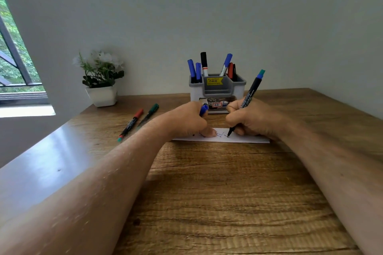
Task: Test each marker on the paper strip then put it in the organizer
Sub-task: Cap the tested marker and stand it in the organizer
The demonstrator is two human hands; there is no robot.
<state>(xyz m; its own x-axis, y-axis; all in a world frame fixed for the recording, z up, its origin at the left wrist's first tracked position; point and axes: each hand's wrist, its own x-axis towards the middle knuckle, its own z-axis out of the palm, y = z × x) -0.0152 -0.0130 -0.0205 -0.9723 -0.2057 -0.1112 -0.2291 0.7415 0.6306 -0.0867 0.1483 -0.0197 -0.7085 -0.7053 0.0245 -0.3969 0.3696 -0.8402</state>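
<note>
My right hand point(250, 119) grips a black-barrelled blue marker point(251, 91), its tip touching the white paper strip point(244, 139) on the wooden desk. Blue scribbles show on the strip beside the tip. My left hand point(186, 121) holds a blue cap point(204, 109) in its curled fingers, and one fingertip presses the strip down. The grey organizer point(217, 89) stands behind my hands with several markers upright in it. A red-capped marker point(131, 123) and a green-capped marker point(148, 115) lie on the desk to the left.
A white pot with a flowering plant point(101, 80) sits at the back left by the wall. The desk's left edge point(62, 130) runs near the window. Bare wood lies in front of the strip between my forearms.
</note>
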